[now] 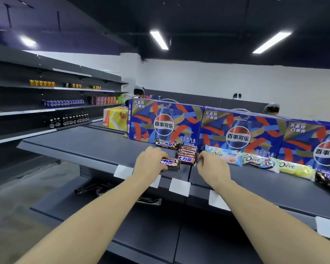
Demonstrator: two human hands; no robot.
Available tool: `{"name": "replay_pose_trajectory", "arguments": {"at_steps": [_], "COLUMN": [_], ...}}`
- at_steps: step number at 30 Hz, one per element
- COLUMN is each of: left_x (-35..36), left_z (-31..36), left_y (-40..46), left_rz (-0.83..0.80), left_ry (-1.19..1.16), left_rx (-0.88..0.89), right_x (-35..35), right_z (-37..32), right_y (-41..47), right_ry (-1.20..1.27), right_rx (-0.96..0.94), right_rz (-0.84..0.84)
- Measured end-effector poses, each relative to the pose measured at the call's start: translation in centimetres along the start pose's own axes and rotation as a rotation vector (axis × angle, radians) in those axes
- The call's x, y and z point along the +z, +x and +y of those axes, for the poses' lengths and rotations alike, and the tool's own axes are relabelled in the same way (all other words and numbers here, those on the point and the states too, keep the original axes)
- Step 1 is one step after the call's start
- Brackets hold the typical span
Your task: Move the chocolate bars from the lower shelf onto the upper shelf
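Note:
My left hand grips a brown Snickers bar and holds it on the upper shelf, just left of a row of several Snickers bars. Another bar lies behind the row, against a Pepsi box. My right hand sits at the right end of the row, its curled fingers pinching the nearest bar's wrapper end. On the lower shelf, dark wrappers show under the upper shelf's front edge, mostly hidden.
Three large blue Pepsi gift boxes stand along the back of the upper shelf. Dove bars and more Snickers lie to the right. White price tags hang on the shelf front. Drink shelves line the left wall.

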State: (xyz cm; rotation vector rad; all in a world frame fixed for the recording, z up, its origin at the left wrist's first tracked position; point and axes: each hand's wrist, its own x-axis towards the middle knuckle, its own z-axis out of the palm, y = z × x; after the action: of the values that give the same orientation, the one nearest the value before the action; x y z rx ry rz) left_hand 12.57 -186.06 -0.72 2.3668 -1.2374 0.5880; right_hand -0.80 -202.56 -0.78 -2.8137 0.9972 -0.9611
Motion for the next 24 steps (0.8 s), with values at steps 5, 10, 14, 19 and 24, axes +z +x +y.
{"name": "replay_pose_trajectory", "arguments": {"at_steps": [5,10,14,19,24], "left_x": [0.3,1.6,3.6,5.9,8.2], "left_z": [-1.9,-4.0,-3.9,-4.6,-5.7], "left_y": [2.6,5.8,8.0,10.6,13.2], "left_rz": [0.011,-0.028,-0.116,-0.138,-0.081], "left_ry": [-0.018,0.024,-0.002,-0.091,-0.164], "left_rx": [-0.061,-0.069,-0.055,-0.041,0.003], "right_x": [1.1,2.3,3.0,3.5,3.9], "right_z": [-0.2,-0.5,0.1,0.1,-0.2], "right_y": [3.3,6.0,8.0,10.1,10.9], "right_ry": [0.048,0.062,0.059,0.033,-0.01], "right_rx": [-0.013,-0.03,-0.025,-0.018,0.013], "right_rz": [0.052,0.068,0.104,0.162,0.189]}}
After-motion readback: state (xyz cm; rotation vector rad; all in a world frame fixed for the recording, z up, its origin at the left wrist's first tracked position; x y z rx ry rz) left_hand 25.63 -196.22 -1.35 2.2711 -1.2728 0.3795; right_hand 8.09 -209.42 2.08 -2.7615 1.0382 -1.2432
